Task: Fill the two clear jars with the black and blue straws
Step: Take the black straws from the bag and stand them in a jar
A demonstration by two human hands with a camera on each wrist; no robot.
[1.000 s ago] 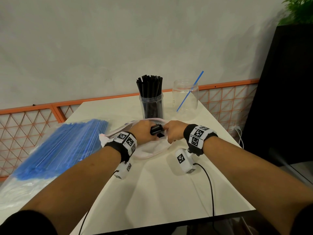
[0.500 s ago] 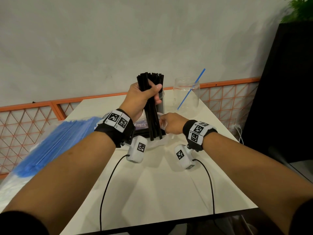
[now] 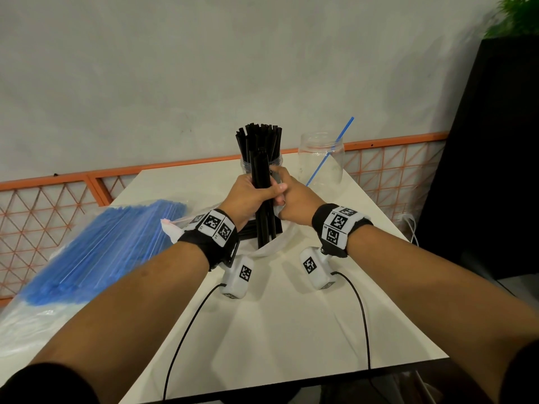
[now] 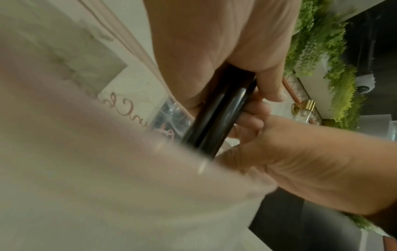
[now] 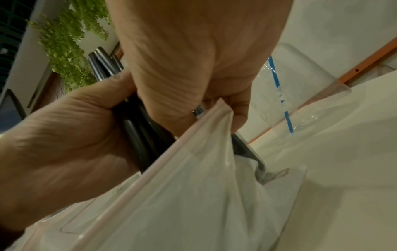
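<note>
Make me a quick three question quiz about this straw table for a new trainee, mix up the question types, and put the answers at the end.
1. True or false: the left hand grips a bundle of black straws.
2. Multiple choice: what stands in the right jar? A) many black straws B) one blue straw C) nothing
3. Short answer: what is the right hand pinching?

Key
1. True; the fingers wrap round the bundle, whose lower ends still sit in the plastic bag.
2. B; a single blue straw leans out of it, while the left jar is packed with black ones.
3. The rim of the plastic bag, beside the bundle.
</note>
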